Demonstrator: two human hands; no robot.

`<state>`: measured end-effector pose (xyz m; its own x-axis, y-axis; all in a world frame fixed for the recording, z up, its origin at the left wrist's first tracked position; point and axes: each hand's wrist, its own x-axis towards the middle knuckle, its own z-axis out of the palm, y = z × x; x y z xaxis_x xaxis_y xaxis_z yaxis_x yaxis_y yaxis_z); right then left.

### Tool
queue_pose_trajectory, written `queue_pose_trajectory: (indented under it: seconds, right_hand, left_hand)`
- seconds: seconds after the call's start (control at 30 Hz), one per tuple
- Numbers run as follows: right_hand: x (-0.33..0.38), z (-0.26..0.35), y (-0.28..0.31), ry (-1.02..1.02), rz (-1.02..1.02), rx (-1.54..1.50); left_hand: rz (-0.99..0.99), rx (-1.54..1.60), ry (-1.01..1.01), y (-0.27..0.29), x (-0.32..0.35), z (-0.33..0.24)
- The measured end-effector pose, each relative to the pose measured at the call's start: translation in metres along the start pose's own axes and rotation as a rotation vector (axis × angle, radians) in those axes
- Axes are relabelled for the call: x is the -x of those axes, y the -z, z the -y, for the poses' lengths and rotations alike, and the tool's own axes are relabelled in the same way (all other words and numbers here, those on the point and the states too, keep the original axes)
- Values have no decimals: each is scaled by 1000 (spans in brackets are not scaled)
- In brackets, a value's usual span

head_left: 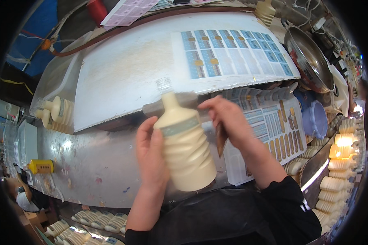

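My left hand [149, 151] is wrapped round the side of a cream-coloured bottle [188, 159] with a narrow neck and wavy ribbed body. The bottle stands tilted, its neck pointing away from me. A grey-green label band [180, 126] runs across its shoulder. Beside the bottle's right shoulder is my right hand [229, 120], slightly blurred, with thumb and forefinger near the label's end. Tucked in its curled fingers is a brown, flat, pointed tool [221, 139] whose exact kind I cannot make out. Behind the neck lies a dark grey pad [151, 108] at the board's edge.
A white board [122, 69] carries a sheet of blue labels [233, 53]. More label sheets [274, 134] lie at right, near a blue-violet basin [315, 120] and a metal pan [310, 61]. Bottles [59, 112] lie at left, by a yellow container [41, 166]. Rows of bottles [335, 183] stand at right.
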<state>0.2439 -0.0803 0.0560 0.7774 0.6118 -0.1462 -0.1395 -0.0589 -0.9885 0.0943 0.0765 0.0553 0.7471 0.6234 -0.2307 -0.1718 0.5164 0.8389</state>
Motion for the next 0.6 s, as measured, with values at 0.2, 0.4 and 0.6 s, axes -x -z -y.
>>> queue_pose_trajectory:
  seconds: [0.2,0.4,0.6]
  right_hand:
    - [-2,54,-26,51,-26,-273]
    - [-3,53,-89,569,-122,513]
    - [-14,26,-42,418,-194,534]
  left_hand:
    - [126,91,-43,5,-4,7]
    - [42,-161,-5,-3,-4,0]
    - [45,-80,-24,3,-2,3]
